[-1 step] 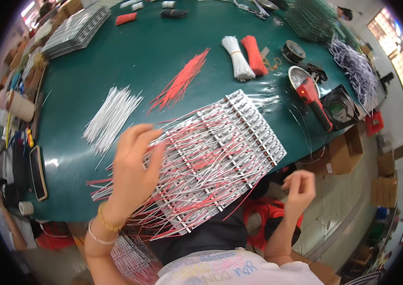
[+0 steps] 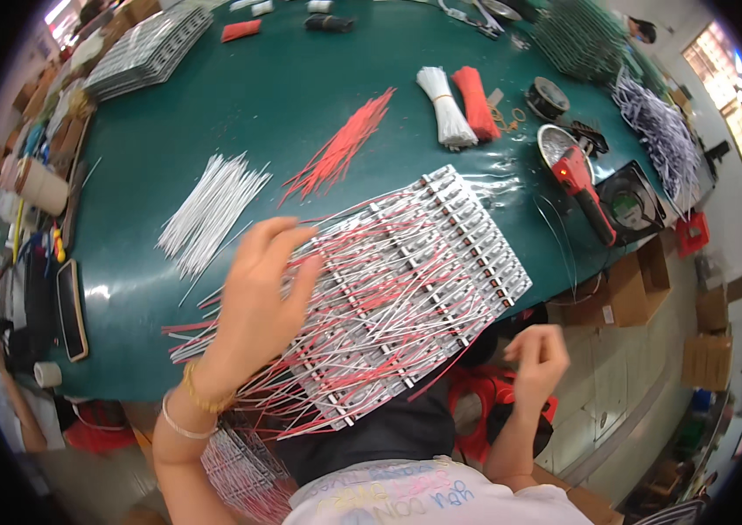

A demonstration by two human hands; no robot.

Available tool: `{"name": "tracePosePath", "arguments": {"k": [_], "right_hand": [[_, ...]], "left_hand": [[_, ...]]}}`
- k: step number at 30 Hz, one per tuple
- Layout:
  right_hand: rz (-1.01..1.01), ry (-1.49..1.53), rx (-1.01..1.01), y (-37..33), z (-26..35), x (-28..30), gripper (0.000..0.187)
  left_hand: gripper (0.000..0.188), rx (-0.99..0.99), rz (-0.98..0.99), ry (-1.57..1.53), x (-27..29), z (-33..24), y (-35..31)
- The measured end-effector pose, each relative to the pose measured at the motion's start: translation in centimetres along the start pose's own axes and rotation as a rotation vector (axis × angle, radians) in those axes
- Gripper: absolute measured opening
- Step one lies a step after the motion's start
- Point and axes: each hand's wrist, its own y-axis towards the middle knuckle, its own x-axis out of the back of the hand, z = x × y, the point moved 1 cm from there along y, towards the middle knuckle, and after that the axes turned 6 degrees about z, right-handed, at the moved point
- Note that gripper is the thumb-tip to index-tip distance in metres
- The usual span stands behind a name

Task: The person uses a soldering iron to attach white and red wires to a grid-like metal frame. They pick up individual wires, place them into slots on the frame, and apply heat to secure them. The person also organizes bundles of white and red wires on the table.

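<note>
Head view of a wiring bench covered by a green mat (image 2: 301,105). The landmark is the panel of small module strips (image 2: 423,280), lying at the near edge of the mat and partly overhanging it. The left hand (image 2: 257,302) rests palm-down on the panel's left part, fingers spread flat over the red and white leads; it presses rather than pinches, and nothing is clasped in it. The right hand (image 2: 535,357) hangs below and to the right of the panel, off the mat, fingers loosely curled; whether it holds a lead cannot be told. Most strips on the panel already carry red and white wires, which suggests that the fitting is well advanced. Stock remains: a loose fan of white wires (image 2: 209,210) lies up and left of the panel, a loose fan of red wires (image 2: 345,144) directly above it, and tied white and red bundles (image 2: 458,105) farther up. A red tool (image 2: 583,188) lies to the panel's right.
</note>
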Motion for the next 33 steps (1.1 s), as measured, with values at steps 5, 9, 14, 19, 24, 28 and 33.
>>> {"name": "tracePosePath", "arguments": {"k": [5, 9, 14, 19, 24, 28, 33], "right_hand": [[0.666, 0.429, -0.414, -4.8, -3.3, -3.6, 0.02], [0.704, 0.574, -0.339, -5.5, -2.1, -5.4, 0.022], [0.727, 0.533, -0.358, -5.1, -1.7, -5.9, 0.02], [0.812, 0.437, -0.372, -5.1, -2.1, -5.1, 0.021], [0.877, 0.34, -0.373, -5.2, -3.7, -4.0, 0.026], [1.037, 0.062, -0.319, -4.1, -3.8, -2.6, 0.028], [1.161, -0.032, -0.228, -1.5, -2.0, 2.1, 0.021]], "left_hand": [[0.028, 0.068, 0.148, 0.206, -2.7, 1.3, 1.0], [0.027, 0.093, 0.157, 0.211, -3.9, 1.5, 1.4], [0.028, 0.075, 0.15, 0.215, -4.0, 1.4, 1.3], [0.03, 0.031, 0.12, 0.184, -3.7, 1.4, 0.7], [0.032, 0.011, 0.145, 0.143, -3.6, 1.3, 0.5], [0.033, 0.011, 0.146, 0.13, -3.2, 1.5, 0.2], [0.034, -0.023, 0.19, 0.163, -3.1, 0.8, 0.2]]}}
